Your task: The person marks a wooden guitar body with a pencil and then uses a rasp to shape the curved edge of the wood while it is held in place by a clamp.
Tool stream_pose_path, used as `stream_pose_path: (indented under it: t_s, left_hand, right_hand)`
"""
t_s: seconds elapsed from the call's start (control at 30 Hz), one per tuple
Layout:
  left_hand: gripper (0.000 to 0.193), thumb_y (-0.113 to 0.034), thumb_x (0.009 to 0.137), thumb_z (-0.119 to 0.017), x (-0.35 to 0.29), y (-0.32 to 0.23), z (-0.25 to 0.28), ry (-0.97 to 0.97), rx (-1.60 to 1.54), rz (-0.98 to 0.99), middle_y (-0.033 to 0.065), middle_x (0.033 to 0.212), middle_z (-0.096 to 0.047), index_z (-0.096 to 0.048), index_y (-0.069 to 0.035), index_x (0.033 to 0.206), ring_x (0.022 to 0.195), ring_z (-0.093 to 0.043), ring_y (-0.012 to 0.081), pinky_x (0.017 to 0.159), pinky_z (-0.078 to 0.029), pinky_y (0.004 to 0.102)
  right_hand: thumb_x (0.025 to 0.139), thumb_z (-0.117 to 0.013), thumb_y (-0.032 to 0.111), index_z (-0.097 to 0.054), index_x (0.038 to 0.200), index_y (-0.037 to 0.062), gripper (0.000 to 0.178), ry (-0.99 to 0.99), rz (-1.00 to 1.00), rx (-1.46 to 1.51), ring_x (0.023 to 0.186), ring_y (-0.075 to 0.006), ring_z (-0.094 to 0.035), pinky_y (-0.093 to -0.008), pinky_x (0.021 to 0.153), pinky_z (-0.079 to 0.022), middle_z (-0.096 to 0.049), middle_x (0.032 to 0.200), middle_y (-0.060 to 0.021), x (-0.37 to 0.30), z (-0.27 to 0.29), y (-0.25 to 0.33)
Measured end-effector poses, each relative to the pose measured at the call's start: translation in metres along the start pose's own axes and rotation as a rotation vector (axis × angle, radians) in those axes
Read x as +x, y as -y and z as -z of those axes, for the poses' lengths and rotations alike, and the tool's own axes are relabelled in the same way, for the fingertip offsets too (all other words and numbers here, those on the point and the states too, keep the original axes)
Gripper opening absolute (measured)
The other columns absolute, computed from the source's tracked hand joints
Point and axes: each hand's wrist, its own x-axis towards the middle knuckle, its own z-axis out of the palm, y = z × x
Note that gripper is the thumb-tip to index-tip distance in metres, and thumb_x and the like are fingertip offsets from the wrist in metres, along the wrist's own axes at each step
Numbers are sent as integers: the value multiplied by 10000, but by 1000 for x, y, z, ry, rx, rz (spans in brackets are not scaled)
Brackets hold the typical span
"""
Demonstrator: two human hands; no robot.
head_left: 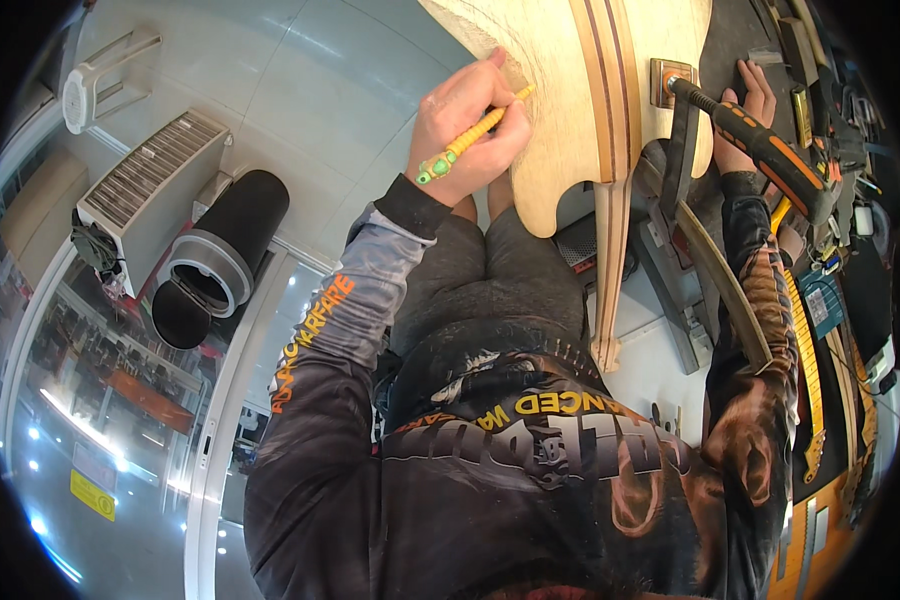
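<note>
My left hand (467, 125) is closed round a yellow pen (484, 128) with a green figure on its upper end. The pen's tip meets the pale wood of a guitar body (570, 110) near its left edge. Brown and dark stripes run down the body's middle into a neck (613, 270) that points toward me. To the right, a bar clamp (760, 140) with a black and orange handle presses a small block (662, 82) onto the body. My right hand (753, 115) lies on the dark bench beyond the clamp handle, fingers stretched out, holding nothing that I can see.
Tools and a yellow fretted neck (805, 370) crowd the bench at the right. The clamp's curved bar (725, 285) hangs between the guitar neck and my right forearm. On the left floor stand a black bin (232, 235), a white heater-like box (155, 165) and a white stool (85, 95).
</note>
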Motion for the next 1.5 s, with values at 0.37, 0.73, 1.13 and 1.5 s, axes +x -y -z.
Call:
stream_pose_path:
  t_s: [0.37, 0.73, 1.13, 1.5]
  left_hand:
    - [179, 94, 862, -691, -8, -5, 11, 164, 4, 6, 62, 780, -628, -552, -16, 839, 696, -641, 210, 1146, -588, 594]
    - [176, 86, 873, -693, -10, -8, 14, 261, 8, 6, 59, 750, -597, -555, -22, 859, 658, -628, 230, 1139, -592, 593]
    - [174, 95, 845, -671, -22, -10, 17, 300, -29, 23, 70, 737, -578, -537, -15, 831, 642, -609, 240, 1144, -588, 602]
    - [219, 95, 771, -630, -29, -19, 30, 435, -18, 29, 73, 615, -476, -458, -34, 730, 533, -498, 269, 1128, -611, 546]
  right_hand:
    - [1076, -649, 95, -573, 1587, 137, 519, 4, -13, 6, 1543, -350, -457, -493, 1278, -406, -528, 1622, -128, 0, 1, 2]
    - [1087, -709, 217, -594, 1580, 148, 510, -14, -9, 4, 1527, -356, -485, -511, 1264, -426, -548, 1613, -125, -2, -2, -7]
    - [1092, -698, 225, -594, 1581, 165, 503, -11, -14, 18, 1535, -351, -473, -517, 1268, -422, -543, 1617, -119, -1, 0, -5]
    - [1052, -689, 74, -588, 1582, 148, 544, 0, -35, -10, 1529, -343, -482, -470, 1267, -431, -539, 1625, -121, -2, 1, 1]
